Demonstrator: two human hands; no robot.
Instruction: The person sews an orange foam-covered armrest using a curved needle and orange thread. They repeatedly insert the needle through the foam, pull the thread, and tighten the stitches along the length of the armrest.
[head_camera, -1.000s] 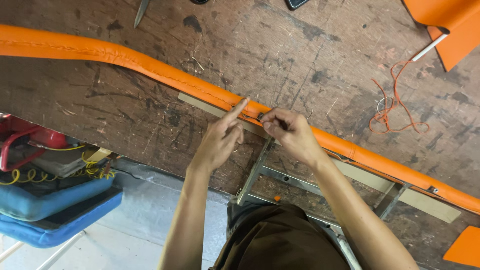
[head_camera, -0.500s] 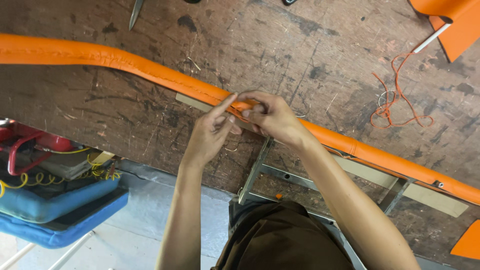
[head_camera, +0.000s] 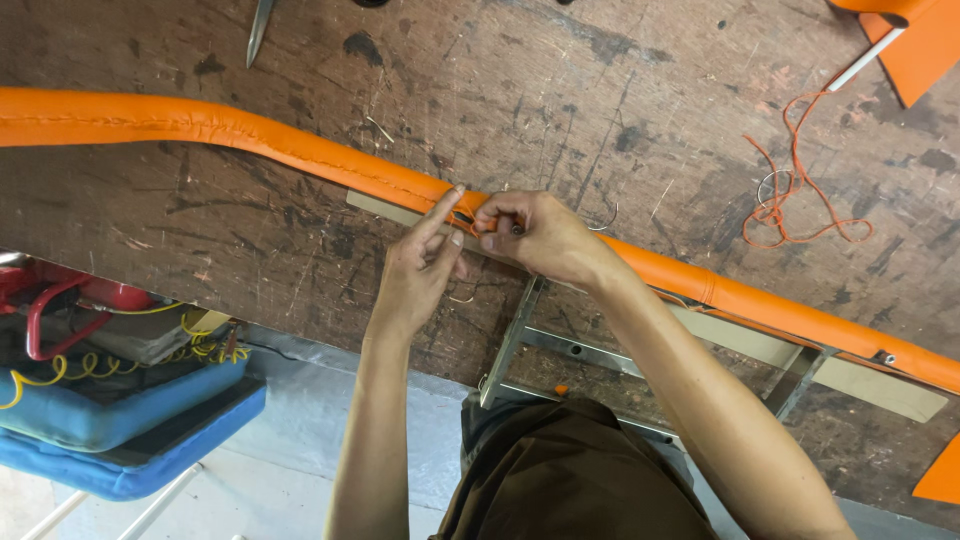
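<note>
A long orange padded bar (head_camera: 250, 135) with a stitched seam lies slantwise across a scarred wooden workbench (head_camera: 560, 90). Both my hands meet at its middle. My left hand (head_camera: 415, 270) lays its outstretched forefinger on the orange cover and pinches the cover's edge with thumb and curled fingers. My right hand (head_camera: 540, 235) is closed beside it on a small dark needle-like thing at the seam, most of it hidden. A thin loop of orange thread (head_camera: 462, 220) shows between the two hands.
Loose orange thread (head_camera: 795, 190) lies at the right. Orange offcuts sit at the top right (head_camera: 925, 55) and bottom right (head_camera: 940, 475). A metal blade tip (head_camera: 258, 30) pokes in at the top. A metal frame (head_camera: 515, 345) hangs under the bench. A blue stool (head_camera: 120, 440) carries a yellow coiled cable.
My right hand has slid left along the bar until it touches my left hand. The left forefinger stays stretched out on the cover.
</note>
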